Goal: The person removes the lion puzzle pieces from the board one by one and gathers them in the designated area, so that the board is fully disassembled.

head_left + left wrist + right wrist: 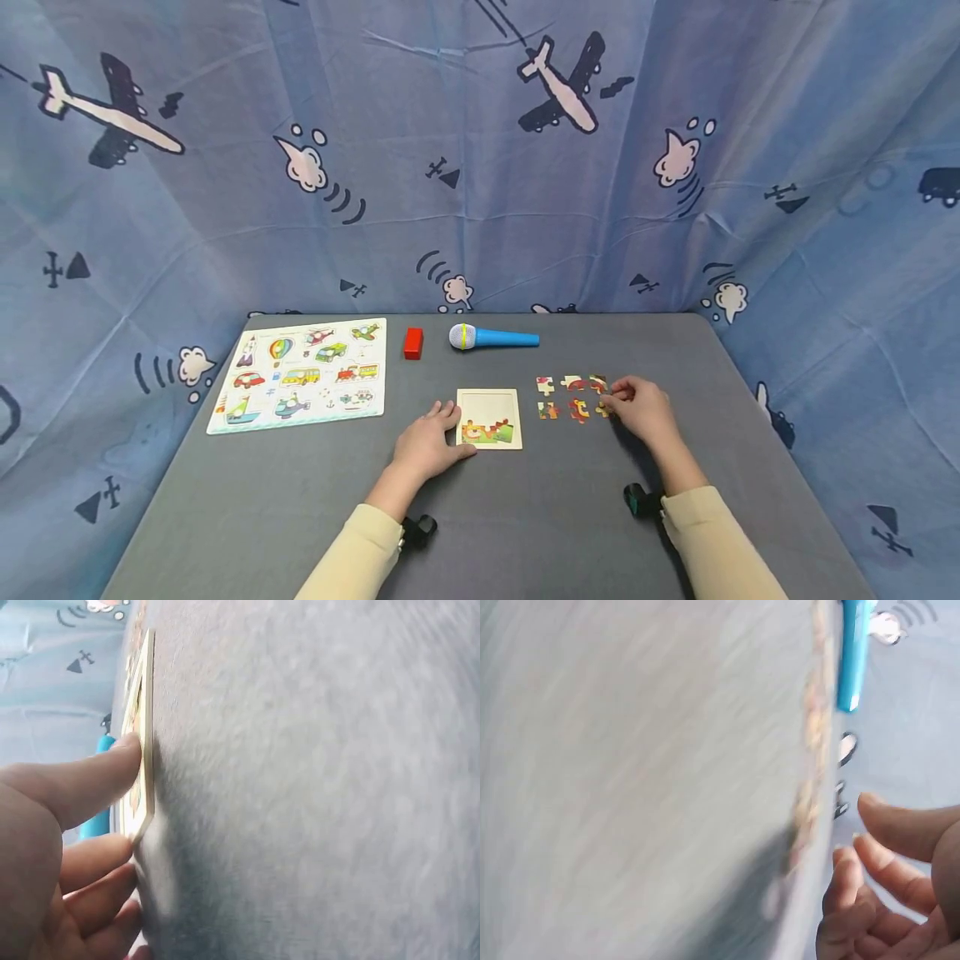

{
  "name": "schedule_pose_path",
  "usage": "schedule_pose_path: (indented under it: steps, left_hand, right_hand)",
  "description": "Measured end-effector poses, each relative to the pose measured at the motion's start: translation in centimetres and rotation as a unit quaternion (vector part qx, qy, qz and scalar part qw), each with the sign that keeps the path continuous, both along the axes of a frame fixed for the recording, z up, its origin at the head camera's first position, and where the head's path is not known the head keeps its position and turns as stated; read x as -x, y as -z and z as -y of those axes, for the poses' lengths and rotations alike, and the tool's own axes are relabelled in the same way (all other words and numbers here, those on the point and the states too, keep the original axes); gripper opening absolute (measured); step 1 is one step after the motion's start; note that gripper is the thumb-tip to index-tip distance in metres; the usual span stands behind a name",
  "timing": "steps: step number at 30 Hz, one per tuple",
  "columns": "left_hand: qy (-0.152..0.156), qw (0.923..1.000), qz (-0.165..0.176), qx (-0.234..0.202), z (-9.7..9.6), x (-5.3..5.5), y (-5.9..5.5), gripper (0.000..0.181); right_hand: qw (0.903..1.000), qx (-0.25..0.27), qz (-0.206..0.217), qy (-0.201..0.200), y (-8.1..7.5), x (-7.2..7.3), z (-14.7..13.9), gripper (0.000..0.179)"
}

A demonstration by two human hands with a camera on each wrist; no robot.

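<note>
A small square wooden puzzle board (487, 400) lies flat on the grey table; a few joined picture pieces (480, 432) fill its lower part. At its lower left corner is my left hand (427, 442), the outstretched thumb (124, 761) against one edge and the fingers along the left side. Right of the board, several loose jigsaw pieces (578, 410) lie in two rows. My right hand (642, 408) is by the rightmost ones and partly covers the lower right piece (602, 410). In the right wrist view its thumb (900, 825) and forefinger stand apart, with nothing visible between them.
At the back lie a blue toy microphone (506, 338) and a red block (413, 343). A larger vehicle picture board (300, 375) lies at the left. A blue patterned curtain (465, 167) hangs behind the grey table (525, 525).
</note>
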State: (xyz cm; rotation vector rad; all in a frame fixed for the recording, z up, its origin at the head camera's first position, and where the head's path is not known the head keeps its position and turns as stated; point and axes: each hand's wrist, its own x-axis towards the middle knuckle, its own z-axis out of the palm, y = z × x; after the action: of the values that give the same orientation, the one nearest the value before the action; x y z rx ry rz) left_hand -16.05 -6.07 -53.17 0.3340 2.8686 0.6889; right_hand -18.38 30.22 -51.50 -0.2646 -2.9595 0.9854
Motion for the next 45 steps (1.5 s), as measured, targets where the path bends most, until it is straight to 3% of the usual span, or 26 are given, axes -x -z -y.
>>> schedule_pose_path:
  steps: [9,26,37,45]
  left_hand:
    - [-0.01,0.9997,0.011,-0.018,0.4,-0.1,-0.3,0.074]
    - [-0.009,0.9999,0.004,0.0,0.0,0.0,-0.3,0.074]
    - [-0.013,0.9999,0.005,-0.008,0.3,-0.3,-0.3,0.072]
    - [-0.013,0.9998,0.003,-0.012,0.2,-0.2,-0.2,0.073]
  right_hand:
    - [0.9935,0.062,-0.026,-0.092,-1.4,-0.2,6.6,0.027]
    - [0.9814,0.12,-0.01,-0.15,-1.2,-0.7,15.1,0.02]
    - [0.9724,0.078,0.027,-0.218,0.4,-0.4,18.7,0.024]
    - [0.9729,0.045,0.032,-0.225,0.7,-0.4,19.3,0.02]
